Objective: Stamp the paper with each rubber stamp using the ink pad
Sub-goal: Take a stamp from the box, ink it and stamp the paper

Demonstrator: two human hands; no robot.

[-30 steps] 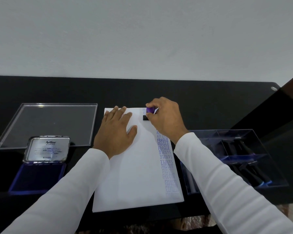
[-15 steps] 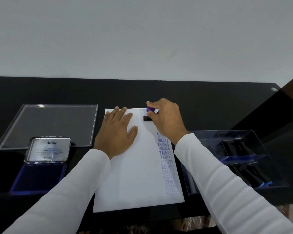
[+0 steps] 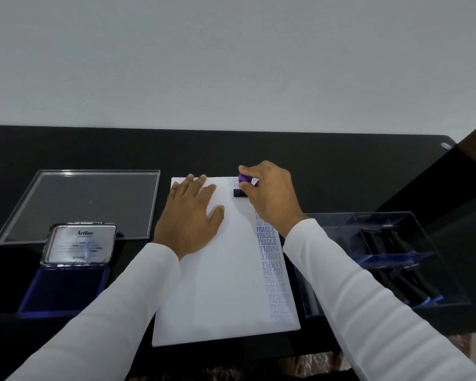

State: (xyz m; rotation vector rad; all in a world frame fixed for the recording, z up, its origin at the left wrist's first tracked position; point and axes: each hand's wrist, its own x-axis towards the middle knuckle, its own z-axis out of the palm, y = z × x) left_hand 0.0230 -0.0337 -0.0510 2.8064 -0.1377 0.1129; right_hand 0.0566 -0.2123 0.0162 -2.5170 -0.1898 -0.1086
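From the head view, a clear plastic box (image 3: 390,259) is sitting at the right on the black worktop (image 3: 94,149), divided into compartments and holding several dark rubber stamps (image 3: 412,287) with blue bases, though how many cannot be told through the tinted walls. Its clear lid (image 3: 77,204) is lying flat at the far left, and just in front of that lid the ink pad (image 3: 63,287) is standing open, its blue pad facing up and its raised metal cover reading "Artline" above smaller print too fine to make out. Between these containers the white paper (image 3: 220,284) is lying lengthwise, carrying a column of blue-violet imprints down its right edge: "AIR" partly hidden by the wrist, then "FRAGILE" three times, "SAMPLE" upside down, "FAX OUT" and fainter, blurred lines near the bottom corner. The left hand (image 3: 190,215) is resting flat on the upper left of the sheet, fingers stretched out and slightly spread, pressing the paper to the worktop. The right hand (image 3: 270,193) is holding a purple-handled stamp (image 3: 243,185) at the sheet's top right corner, its fingers clamped on the handle while the black base is sitting down on the paper, just below faint imprints at the top edge. Both arms are wearing white sleeves (image 3: 368,298).
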